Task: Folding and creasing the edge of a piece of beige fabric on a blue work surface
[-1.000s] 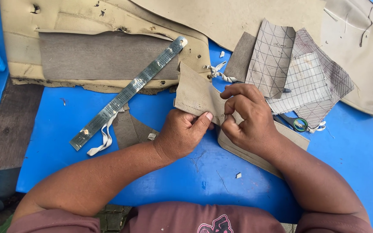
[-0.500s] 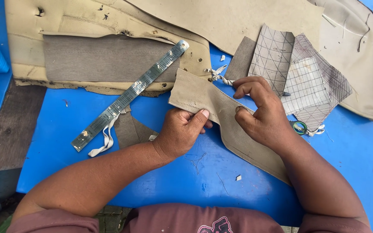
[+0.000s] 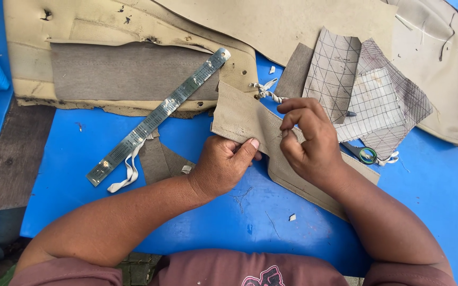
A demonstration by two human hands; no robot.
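Tan fabric strip (image 3: 250, 119) lies diagonally on the blue tabletop (image 3: 441, 175), held by both hands. Left hand (image 3: 221, 167) grips its lower edge, thumb pressed on top, fingers curled beneath. Right hand (image 3: 306, 140) has fingertips bunched together, pinching the strip's upper edge. Metal ruler (image 3: 160, 114) rests to the left, just beside the strip. Grid-marked fabric pieces (image 3: 367, 95) and scissors (image 3: 364, 153) lie near the right hand.

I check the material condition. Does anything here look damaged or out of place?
Yes. The big beige panel at the top has dark holes and a ragged lower edge. The scissors lie half hidden under the gridded pieces. The strip that both hands hold looks intact.
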